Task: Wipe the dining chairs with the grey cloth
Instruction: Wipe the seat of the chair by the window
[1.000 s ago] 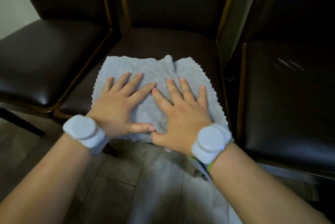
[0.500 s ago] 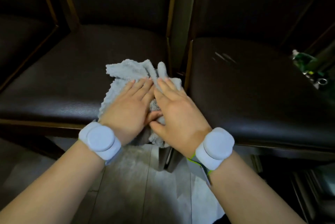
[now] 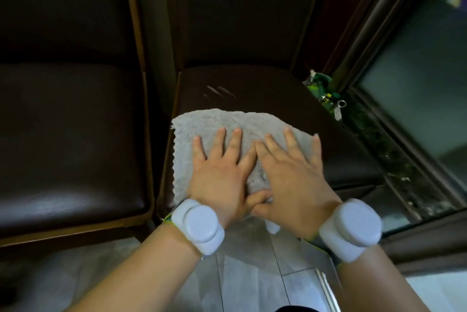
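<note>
**Cloth flat under both hands, bare seat ahead of the fingertips**

Taking the right chair (image 3: 252,89) as the landmark, another chair (image 3: 70,134) stands just to its left, seat dark and glossy, with a narrow gap between the two frames.

On the front left part of the right chair's seat lies the cloth (image 3: 214,122), spread flat, its near edge hanging slightly over the seat's front rim. Its long axis runs roughly across the seat, left to right.

The left hand (image 3: 219,175) presses palm down on the cloth's left half, fingers straight and spread apart, gripping nothing. The right hand (image 3: 290,175) lies beside it on the cloth's right half, also flat with fingers splayed; the two thumbs meet near the seat's front rim. Each wrist carries a white band.

The relation that matters: the cloth is directly beneath both palms and reaches only a little beyond the fingertips toward the chair's back. Past its far edge the seat is uncovered, including pale scratch marks (image 3: 218,91) toward the back. To the right of the right hand's little finger the cloth ends, and the seat's right side is bare too. Neither hand is nearer the unwiped area; both sit level.

The likely next move is a push away from the body, or a sweep right, sliding the cloth under flat palms.

Beyond the chair's right edge stands a green bottle (image 3: 321,84), near a glass panel (image 3: 417,89).
</note>
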A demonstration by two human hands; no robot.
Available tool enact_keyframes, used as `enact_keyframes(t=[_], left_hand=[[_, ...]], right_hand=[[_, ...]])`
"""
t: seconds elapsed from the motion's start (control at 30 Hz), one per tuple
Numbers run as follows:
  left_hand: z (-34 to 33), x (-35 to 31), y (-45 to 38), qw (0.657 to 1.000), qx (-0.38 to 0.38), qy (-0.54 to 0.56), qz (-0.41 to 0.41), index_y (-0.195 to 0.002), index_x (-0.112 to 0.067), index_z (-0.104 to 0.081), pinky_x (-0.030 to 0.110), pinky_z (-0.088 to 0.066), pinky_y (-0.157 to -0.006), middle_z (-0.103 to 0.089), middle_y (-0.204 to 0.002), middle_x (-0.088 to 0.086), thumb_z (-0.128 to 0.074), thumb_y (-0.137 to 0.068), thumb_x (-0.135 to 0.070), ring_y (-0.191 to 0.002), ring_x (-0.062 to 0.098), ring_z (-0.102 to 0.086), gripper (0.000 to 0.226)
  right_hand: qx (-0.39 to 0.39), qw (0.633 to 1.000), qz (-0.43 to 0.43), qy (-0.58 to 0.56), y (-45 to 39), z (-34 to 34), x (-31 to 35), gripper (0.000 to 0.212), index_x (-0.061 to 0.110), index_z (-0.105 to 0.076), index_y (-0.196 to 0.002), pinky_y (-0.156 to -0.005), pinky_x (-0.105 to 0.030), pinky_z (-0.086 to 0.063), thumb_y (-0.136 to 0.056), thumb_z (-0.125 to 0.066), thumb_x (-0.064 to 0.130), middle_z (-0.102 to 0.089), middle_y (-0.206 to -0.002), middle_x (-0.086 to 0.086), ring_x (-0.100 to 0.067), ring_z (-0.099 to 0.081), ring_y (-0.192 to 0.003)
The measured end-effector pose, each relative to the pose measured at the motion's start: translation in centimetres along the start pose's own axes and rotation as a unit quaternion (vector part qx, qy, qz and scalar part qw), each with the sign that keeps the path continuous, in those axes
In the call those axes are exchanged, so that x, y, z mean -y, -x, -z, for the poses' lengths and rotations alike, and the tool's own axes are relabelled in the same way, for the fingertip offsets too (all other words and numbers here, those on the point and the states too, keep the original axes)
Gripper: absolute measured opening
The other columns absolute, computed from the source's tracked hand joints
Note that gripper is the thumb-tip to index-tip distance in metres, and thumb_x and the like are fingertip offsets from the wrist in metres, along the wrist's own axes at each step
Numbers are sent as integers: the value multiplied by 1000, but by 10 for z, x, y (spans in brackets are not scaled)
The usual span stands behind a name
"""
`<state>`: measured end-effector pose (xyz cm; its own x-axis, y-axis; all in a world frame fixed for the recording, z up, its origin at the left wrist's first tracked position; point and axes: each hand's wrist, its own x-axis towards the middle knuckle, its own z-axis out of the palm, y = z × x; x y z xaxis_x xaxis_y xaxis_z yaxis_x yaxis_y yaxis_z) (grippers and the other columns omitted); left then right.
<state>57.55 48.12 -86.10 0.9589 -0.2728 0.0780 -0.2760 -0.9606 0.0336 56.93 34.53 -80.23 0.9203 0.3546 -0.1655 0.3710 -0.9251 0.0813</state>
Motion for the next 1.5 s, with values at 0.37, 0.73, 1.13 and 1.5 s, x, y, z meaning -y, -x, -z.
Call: enact_keyframes(t=[0.37,0.73,1.13,1.5], left_hand=[[-1,32,8,999,22,28,37,-149,-33,15,62,-1,-115,16,-160,3,-30,-59,-94,-147,30,13,118],[3,27,21,997,34,43,45,-151,-34,10,57,6,-116,20,-159,3,-20,-65,-93,-146,26,20,108],[5,47,-48,976,80,116,164,-148,-45,9,55,7,-117,21,-159,-4,-9,-91,-67,-145,22,22,64],[1,96,-133,975,57,156,145,-151,-40,-1,49,5,-118,6,-161,-9,-12,-99,-52,-148,15,11,55]], right_hand=[[-45,984,139,-98,-29,-33,-4,127,25,18,-151,-119,-44,11,-58,-48,81,18,-160,9,-6,24,-144],[-88,987,67,-112,-11,-57,8,112,25,-5,-154,-116,-57,5,-67,-40,84,0,-163,-3,-25,11,-149],[22,994,64,-89,-90,-17,-9,58,38,15,-150,-116,-52,16,-100,-15,42,21,-159,14,-10,25,-144],[62,995,-2,-83,-190,-2,-23,69,41,8,-151,-115,-58,7,-90,-14,66,16,-161,10,-15,16,-148]])
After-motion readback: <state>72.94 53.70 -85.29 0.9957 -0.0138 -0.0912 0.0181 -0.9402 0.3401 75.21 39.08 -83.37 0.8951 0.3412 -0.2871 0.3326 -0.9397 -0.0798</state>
